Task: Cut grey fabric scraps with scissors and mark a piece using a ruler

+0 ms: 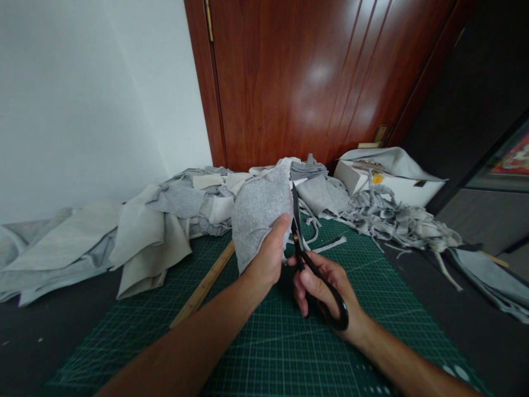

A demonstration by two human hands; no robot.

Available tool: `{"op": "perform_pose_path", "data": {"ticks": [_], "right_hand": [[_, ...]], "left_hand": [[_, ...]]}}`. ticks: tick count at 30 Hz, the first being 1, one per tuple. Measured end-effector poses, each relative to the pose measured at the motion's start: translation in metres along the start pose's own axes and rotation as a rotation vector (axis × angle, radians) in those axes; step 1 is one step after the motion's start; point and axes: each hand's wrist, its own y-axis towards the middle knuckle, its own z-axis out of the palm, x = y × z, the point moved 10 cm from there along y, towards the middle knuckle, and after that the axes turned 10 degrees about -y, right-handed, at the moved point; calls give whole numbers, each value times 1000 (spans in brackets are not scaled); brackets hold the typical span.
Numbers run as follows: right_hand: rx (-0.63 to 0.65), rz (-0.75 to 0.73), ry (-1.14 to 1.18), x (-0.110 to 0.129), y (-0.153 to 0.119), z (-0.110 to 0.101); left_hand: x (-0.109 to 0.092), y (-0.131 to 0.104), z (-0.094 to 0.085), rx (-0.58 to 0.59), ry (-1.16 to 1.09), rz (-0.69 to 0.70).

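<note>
My left hand [268,256] grips a piece of grey fabric [260,207], its thumb pressed on the cloth near the right edge. The fabric is held up above the green cutting mat [264,353]. Black-handled scissors [314,269] are in my right hand [324,284], with the fingers wrapped round the handles. The blades point up and away, slightly parted, along the right edge of the fabric. A thin grey strip [330,244] lies on the mat just beyond the scissors.
A wooden ruler [204,281] lies on the mat at the left. Fabric pieces [144,220] spread along the left and back. Tangled strips [405,220] lie at the right, before a white box [392,184]. A brown door [289,82] stands behind.
</note>
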Motion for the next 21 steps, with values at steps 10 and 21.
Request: {"op": "perform_pose_path", "data": {"ticks": [10,21], "right_hand": [[-45,0,-40,4,1,-3],[-65,45,-39,2,-1,-4]], "left_hand": [[-3,0,1,-17,-44,38],[-1,-2,4,-16,-3,10]]}}
